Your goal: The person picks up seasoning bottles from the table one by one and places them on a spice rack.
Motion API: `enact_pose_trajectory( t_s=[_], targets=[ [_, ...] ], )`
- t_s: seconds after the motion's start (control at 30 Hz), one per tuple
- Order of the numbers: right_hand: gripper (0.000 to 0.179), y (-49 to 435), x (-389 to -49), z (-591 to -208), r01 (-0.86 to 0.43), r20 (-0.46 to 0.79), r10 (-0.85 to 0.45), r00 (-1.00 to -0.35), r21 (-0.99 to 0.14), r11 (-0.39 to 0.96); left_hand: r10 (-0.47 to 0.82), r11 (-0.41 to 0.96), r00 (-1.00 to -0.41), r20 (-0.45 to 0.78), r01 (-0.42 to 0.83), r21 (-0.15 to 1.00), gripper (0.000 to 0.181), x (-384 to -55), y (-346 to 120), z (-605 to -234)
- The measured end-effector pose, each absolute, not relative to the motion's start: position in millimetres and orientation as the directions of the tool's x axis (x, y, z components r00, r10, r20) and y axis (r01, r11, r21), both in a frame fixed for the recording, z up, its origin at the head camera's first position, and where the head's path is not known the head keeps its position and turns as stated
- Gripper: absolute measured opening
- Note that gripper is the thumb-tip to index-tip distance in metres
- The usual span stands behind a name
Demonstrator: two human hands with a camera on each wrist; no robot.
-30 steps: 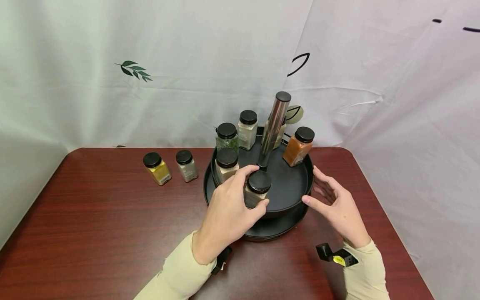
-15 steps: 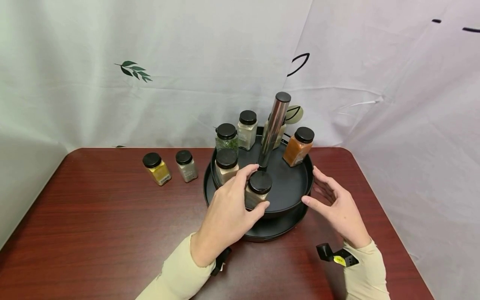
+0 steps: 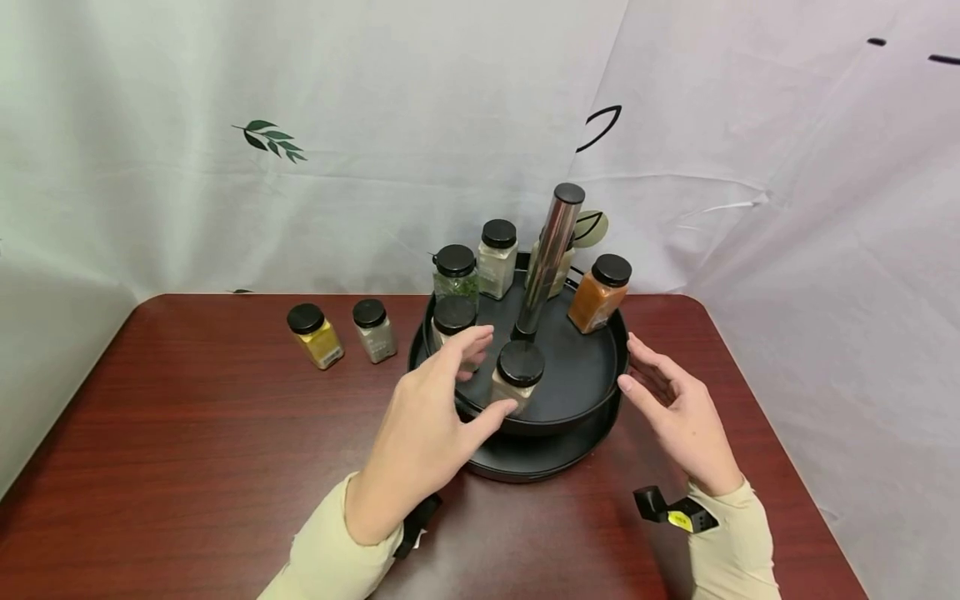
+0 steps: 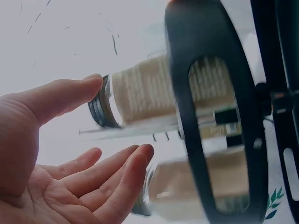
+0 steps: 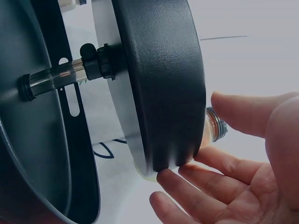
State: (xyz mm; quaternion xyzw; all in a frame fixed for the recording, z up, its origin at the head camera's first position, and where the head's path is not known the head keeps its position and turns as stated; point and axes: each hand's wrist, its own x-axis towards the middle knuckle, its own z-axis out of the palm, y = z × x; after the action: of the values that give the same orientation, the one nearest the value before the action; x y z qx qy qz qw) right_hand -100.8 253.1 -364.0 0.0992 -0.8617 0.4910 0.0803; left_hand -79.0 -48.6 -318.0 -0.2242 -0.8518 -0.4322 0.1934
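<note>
A black two-tier round rack [image 3: 577, 358] with a metal centre post [image 3: 547, 258] stands on the table. On its upper tray, a black-lidded spice jar of pale beige powder [image 3: 512, 390] stands near the front. My left hand [image 3: 423, 425] is apart from this jar, thumb and fingers spread on either side. Another beige jar [image 3: 454, 317] is partly hidden behind those fingers. At the right, my right hand [image 3: 678, 417] touches the upper tray's outer wall [image 5: 163, 84] with its fingertips. Its thumb is raised near the rim.
Also on the upper tray are a green herb jar [image 3: 455, 279], a pale jar [image 3: 497, 262], an orange spice jar [image 3: 597, 296] and a jar behind the post. A yellow jar [image 3: 318, 340] and a grey jar [image 3: 375, 332] stand on the table [image 3: 225, 450] at left.
My left hand has let go of the front beige jar and drawn back to the left. The jar stays on the tray. My right thumb has lifted slightly; that hand otherwise keeps its place.
</note>
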Motion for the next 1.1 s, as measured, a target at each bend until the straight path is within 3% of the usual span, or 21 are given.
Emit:
enact_pose_trajectory(
  t_s=[0.27, 0.57, 1.1],
  targets=[
    [0.048, 251.4, -102.1, -364.3, -0.25, 0.259, -0.054, -0.964, -0.828, 0.502, 0.131, 0.504, -0.781, 0.61, 0.583, 0.637, 0.065, -80.3, -71.5, -314.4],
    [0.05, 250.1, -101.6, -363.2, -0.224, 0.232, -0.035, -0.972, -0.87, 0.44, 0.042, 0.542, -0.79, 0.611, 0.532, 0.651, 0.063, -85.8, -97.6, -318.6],
    [0.061, 251.3, -100.3, -362.4, -0.172, 0.168, -0.048, -0.985, -0.894, 0.414, -0.186, 0.624, -0.828, 0.53, 0.317, 0.714, 0.053, -108.4, -145.4, -339.8]
  ],
)
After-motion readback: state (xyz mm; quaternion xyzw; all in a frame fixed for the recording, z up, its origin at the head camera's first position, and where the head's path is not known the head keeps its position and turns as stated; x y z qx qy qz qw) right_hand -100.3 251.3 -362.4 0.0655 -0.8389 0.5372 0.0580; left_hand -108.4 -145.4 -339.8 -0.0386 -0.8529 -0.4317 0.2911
